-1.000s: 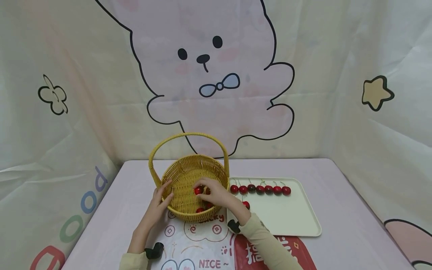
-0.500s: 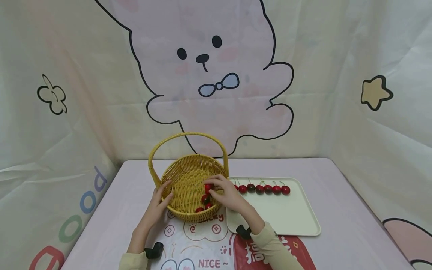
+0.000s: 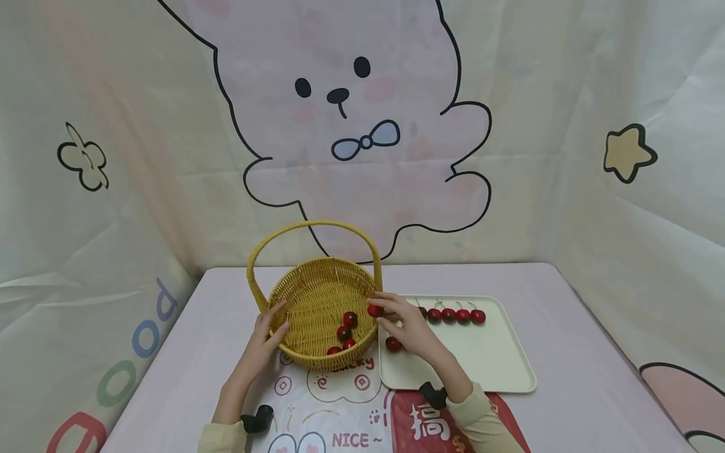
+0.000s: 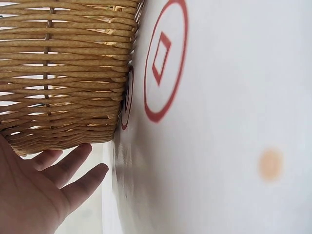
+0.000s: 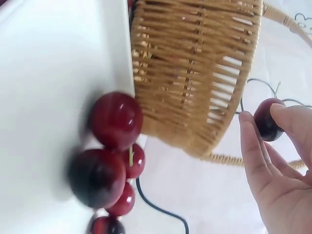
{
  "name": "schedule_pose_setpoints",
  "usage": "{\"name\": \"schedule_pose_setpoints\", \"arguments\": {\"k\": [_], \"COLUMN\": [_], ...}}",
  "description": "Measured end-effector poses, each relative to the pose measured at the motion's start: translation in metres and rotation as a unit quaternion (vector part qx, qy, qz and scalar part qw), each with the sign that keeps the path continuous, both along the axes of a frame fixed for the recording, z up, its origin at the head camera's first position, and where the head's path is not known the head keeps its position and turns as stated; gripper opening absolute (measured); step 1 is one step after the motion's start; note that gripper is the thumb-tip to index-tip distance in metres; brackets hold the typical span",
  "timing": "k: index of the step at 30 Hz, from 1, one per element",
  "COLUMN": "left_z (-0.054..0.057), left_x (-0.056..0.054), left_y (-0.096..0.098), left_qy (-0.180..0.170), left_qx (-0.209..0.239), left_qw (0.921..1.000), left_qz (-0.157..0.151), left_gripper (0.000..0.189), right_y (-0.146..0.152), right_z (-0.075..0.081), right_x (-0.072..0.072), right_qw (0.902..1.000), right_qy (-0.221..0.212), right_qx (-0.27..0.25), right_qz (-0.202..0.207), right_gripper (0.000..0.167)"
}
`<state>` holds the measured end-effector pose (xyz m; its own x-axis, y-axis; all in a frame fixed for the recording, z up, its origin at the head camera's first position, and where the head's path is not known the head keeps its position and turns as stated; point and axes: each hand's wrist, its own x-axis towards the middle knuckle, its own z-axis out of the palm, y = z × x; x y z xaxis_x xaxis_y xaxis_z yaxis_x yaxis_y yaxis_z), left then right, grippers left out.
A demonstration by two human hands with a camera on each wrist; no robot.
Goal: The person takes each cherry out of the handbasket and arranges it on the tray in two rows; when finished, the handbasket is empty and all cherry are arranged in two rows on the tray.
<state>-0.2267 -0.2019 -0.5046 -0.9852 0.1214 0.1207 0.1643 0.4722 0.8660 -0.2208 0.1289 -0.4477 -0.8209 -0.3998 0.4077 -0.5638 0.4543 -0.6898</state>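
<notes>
In the head view my right hand (image 3: pixel 409 324) pinches a dark red cherry (image 3: pixel 375 311) between thumb and fingers, beside the basket's right rim. The right wrist view shows that cherry (image 5: pixel 268 119), stem up, at the fingertips. My left hand (image 3: pixel 266 336) rests at the left side of the yellow wicker basket (image 3: pixel 306 302), thumb and index finger over its rim. Its other fingers (image 4: pixel 83 187) extend straight along the outside in the left wrist view. Several cherries (image 3: pixel 350 319) lie inside the basket at its right and front.
A white tray (image 3: pixel 476 358) lies right of the basket. Cherries with stems stand in a row (image 3: pixel 449 315) along its back, partly hidden by my right hand. A single cherry (image 3: pixel 393 344) sits near the tray's left edge. The basket's tall handle (image 3: pixel 323 223) arches above it.
My right hand has moved right with the cherry, from inside the basket to its right rim near the tray. My left hand stays at the basket.
</notes>
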Motion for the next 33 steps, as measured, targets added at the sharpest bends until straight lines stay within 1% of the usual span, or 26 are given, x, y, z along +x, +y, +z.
{"name": "schedule_pose_setpoints", "arguments": {"k": [4,6,8,10,12,14,19,22,27,33], "left_z": [0.005,0.012,0.022,0.03,0.034,0.031,0.01,0.002,0.001,0.002], "left_x": [0.001,0.004,0.008,0.012,0.014,0.012,0.002,-0.001,-0.001,0.0], "left_y": [0.001,0.003,0.006,0.009,0.01,0.009,0.003,0.002,0.001,0.001], "left_qy": [-0.003,-0.008,-0.01,-0.011,-0.011,-0.013,-0.01,-0.002,-0.001,-0.005], "left_qx": [-0.002,0.003,0.006,0.007,0.007,0.005,-0.003,-0.004,0.001,-0.002], "left_qw": [1.0,0.9999,0.9999,0.9999,0.9999,0.9999,0.9999,1.0,1.0,1.0], "left_qz": [-0.004,-0.006,-0.007,-0.009,-0.01,-0.008,-0.001,0.0,0.001,0.003], "left_gripper": [0.051,0.051,0.051,0.052,0.053,0.053,0.05,0.05,0.051,0.051], "right_y": [0.012,0.018,0.023,0.029,0.034,0.038,0.047,0.053,0.065,0.077], "right_z": [-0.001,-0.001,-0.001,-0.003,-0.004,-0.005,-0.009,-0.012,-0.022,-0.028], "right_x": [0.003,0.005,0.007,0.008,0.009,0.011,0.015,0.017,0.02,0.022], "right_qw": [0.9999,0.9997,0.9993,0.999,0.9987,0.9987,0.9977,0.9971,0.9959,0.9937], "right_qy": [-0.004,-0.01,-0.018,-0.015,-0.012,-0.007,-0.022,-0.025,-0.018,-0.052], "right_qx": [-0.004,-0.005,-0.004,-0.003,-0.003,-0.001,0.008,0.014,0.032,0.058], "right_qz": [-0.014,-0.021,-0.034,-0.043,-0.049,-0.05,-0.063,-0.071,-0.082,-0.081], "right_gripper": [0.039,0.039,0.038,0.036,0.034,0.032,0.031,0.032,0.032,0.032]}}
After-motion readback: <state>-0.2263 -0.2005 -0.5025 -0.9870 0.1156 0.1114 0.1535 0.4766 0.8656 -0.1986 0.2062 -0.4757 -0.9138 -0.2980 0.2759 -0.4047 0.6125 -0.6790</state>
